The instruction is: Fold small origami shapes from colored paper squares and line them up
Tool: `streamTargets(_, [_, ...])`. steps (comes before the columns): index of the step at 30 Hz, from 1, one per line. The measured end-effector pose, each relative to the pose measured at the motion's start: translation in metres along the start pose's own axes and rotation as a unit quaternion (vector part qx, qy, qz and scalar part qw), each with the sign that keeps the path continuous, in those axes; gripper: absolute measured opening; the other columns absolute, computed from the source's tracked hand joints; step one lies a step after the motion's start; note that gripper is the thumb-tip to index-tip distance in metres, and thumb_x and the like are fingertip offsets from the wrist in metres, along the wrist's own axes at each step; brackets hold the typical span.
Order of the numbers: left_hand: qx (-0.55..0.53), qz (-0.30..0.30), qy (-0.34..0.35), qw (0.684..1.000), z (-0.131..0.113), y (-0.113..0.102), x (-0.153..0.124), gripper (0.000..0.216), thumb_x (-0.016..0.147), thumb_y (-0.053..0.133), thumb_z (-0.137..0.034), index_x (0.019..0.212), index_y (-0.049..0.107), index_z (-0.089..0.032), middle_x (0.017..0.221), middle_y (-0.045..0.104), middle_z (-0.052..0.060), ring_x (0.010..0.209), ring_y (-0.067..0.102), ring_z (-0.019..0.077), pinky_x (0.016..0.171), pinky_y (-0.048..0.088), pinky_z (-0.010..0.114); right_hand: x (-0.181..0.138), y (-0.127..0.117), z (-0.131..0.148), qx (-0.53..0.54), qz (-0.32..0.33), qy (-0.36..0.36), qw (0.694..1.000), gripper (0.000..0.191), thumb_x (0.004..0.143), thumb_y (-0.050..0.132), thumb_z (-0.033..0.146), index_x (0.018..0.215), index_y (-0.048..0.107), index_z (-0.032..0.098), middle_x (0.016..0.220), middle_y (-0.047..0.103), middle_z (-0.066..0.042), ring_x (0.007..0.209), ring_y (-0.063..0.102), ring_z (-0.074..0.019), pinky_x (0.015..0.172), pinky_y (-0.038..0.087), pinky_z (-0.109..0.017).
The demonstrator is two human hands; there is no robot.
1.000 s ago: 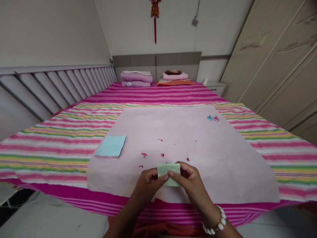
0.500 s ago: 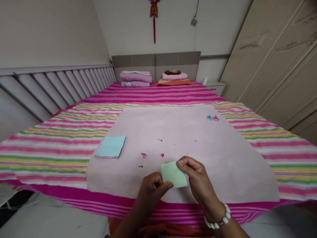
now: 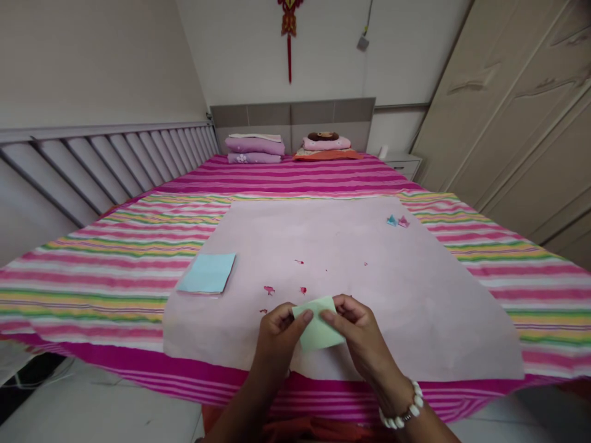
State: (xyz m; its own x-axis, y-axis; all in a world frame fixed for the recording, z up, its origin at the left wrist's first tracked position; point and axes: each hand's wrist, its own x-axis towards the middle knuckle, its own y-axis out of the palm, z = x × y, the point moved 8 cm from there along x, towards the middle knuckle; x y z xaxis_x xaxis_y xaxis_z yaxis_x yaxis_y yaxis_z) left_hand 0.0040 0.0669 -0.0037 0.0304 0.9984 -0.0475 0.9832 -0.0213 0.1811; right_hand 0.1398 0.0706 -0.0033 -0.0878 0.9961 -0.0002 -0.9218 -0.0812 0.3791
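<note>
A small pale green paper square [image 3: 318, 329] is held just above the near edge of a large pale pink sheet [image 3: 415, 295] that is spread over a striped bedspread [image 3: 115, 258]. The square is pinched at its left top corner by the left hand [image 3: 277, 335], thumb on the upper face, and at its right side by the right hand [image 3: 362, 335], whose fingers are closed over the edge. It is tilted slightly, its left corner raised; whether it is a single layer or already folded cannot be told from this angle. A white beaded bracelet [image 3: 401, 415] is worn on the right wrist.

A stack of light blue paper [image 3: 207, 272] lies well to the left, at the edge of the pink sheet. Small red scraps [image 3: 268, 289] are scattered just beyond the hands. Two tiny folded figures [image 3: 397, 220], one teal and one pink, sit far off to the right. Folded bedding [image 3: 255, 147] is piled at the headboard.
</note>
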Motion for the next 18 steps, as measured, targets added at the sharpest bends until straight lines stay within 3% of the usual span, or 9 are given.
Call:
streamTargets(3, [-0.050,-0.025,-0.006,0.998,0.003,-0.002,-0.001,0.028,0.069,0.073,-0.039,0.063,0.061,-0.014,0.057,0.054,-0.003,0.055,0.045,0.0099,0.053,0.038,0.021,-0.004,0.005,-0.010,0.013,0.009,0.020,1.000,0.022,0.064,0.082,0.031,0.077,0.070,0.017,0.069,0.067,-0.001,0.062,0.056,-0.0132,0.060,0.045,-0.025])
streamTargets(6, [-0.080,-0.035,-0.024,0.996,0.010,-0.006,-0.003,0.027,0.070,0.072,-0.040,0.065,0.063,-0.015,0.056,0.054,-0.003,0.057,0.048,0.0111,0.056,0.040,0.022,-0.007,0.003,-0.012,-0.003,-0.005,0.021,1.000,0.020,0.064,0.081,0.032,0.067,0.069,0.016,0.063,0.065,-0.001,0.060,0.055,-0.0128,0.059,0.044,-0.025])
streamTargets(11, [-0.021,-0.058,0.007,0.998,0.007,-0.015,-0.004,0.032,0.073,0.069,-0.040,0.056,0.059,-0.015,0.054,0.047,-0.004,0.056,0.044,0.0110,0.055,0.035,0.022,-0.006,-0.008,0.002,-0.037,-0.047,-0.026,0.998,0.024,0.067,0.079,0.031,0.055,0.063,0.017,0.053,0.057,0.002,0.054,0.047,-0.0106,0.053,0.038,-0.023])
streamTargets(16, [-0.017,-0.041,0.023,0.999,0.004,-0.013,-0.005,0.037,0.079,0.063,-0.042,0.054,0.056,-0.015,0.054,0.044,-0.004,0.058,0.042,0.0110,0.057,0.036,0.023,-0.005,-0.004,-0.005,-0.013,-0.038,-0.002,0.999,0.020,0.063,0.080,0.034,0.066,0.070,0.017,0.057,0.061,0.001,0.054,0.049,-0.0118,0.052,0.039,-0.023])
streamTargets(18, [-0.013,-0.034,0.020,0.999,0.004,-0.013,-0.004,0.032,0.080,0.062,-0.040,0.060,0.062,-0.016,0.056,0.048,-0.003,0.059,0.045,0.0113,0.059,0.038,0.023,-0.005,-0.003,-0.010,-0.015,-0.035,0.011,0.999,0.021,0.063,0.080,0.034,0.070,0.072,0.016,0.059,0.061,0.000,0.052,0.047,-0.0112,0.050,0.038,-0.023])
